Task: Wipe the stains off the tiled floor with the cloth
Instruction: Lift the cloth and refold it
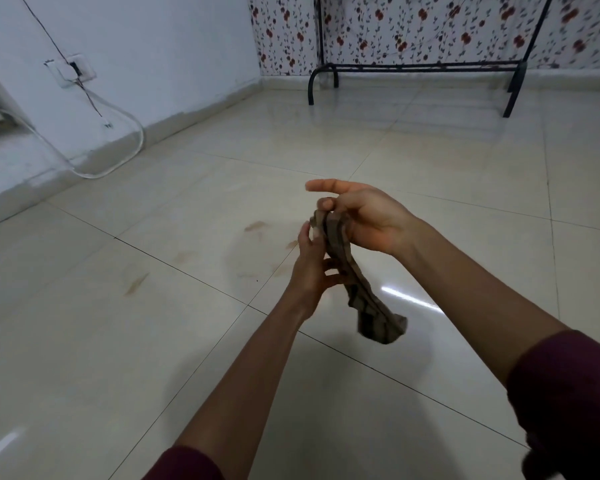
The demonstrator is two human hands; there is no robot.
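Observation:
A brown checked cloth (364, 299) hangs in the air between both hands, above the floor. My right hand (368, 220) pinches its top end with the forefinger stretched out. My left hand (312, 268) grips the cloth just below that, fingers curled round it. The cloth's lower end dangles free. On the glossy cream tiled floor (118, 358), several brownish stains show: one smear (255, 226) left of the hands, another (136, 284) further left, and a faint one (291, 244) by my left hand.
A black metal rack (420, 69) stands at the back against floral wallpaper. On the left a white wall carries a socket (71, 69) with a clear looped tube (125, 147) hanging to the floor. A raised white ledge (11, 174) runs along the left wall.

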